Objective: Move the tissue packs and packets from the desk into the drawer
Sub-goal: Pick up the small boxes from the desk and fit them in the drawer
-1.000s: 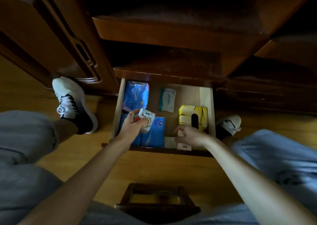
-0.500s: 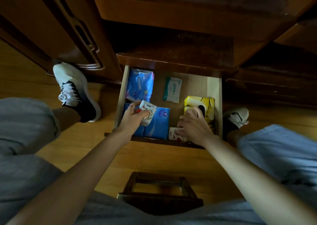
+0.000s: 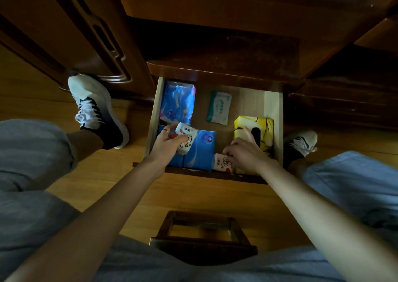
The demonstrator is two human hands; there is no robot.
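Pale wood lines the open drawer (image 3: 273,105), the landmark for all positions below. Left hand (image 3: 167,147), over the drawer's near-left corner, grips a small white cartoon-printed tissue pack (image 3: 185,138) between thumb and curled fingers, above two blue tissue packs (image 3: 199,150) lying side by side. Right hand (image 3: 245,154), at the drawer's near edge, has its fingers curled down onto a second white cartoon-printed pack (image 3: 223,163) resting against the front wall, the index finger extended toward the yellow tissue box (image 3: 261,129) at the near-right. Blue patterned pack (image 3: 177,103) occupies the far-left corner; a green-and-white wipes packet (image 3: 219,107) lies at far centre. White shoes (image 3: 94,107) flank the drawer on the wooden floor (image 3: 215,195).
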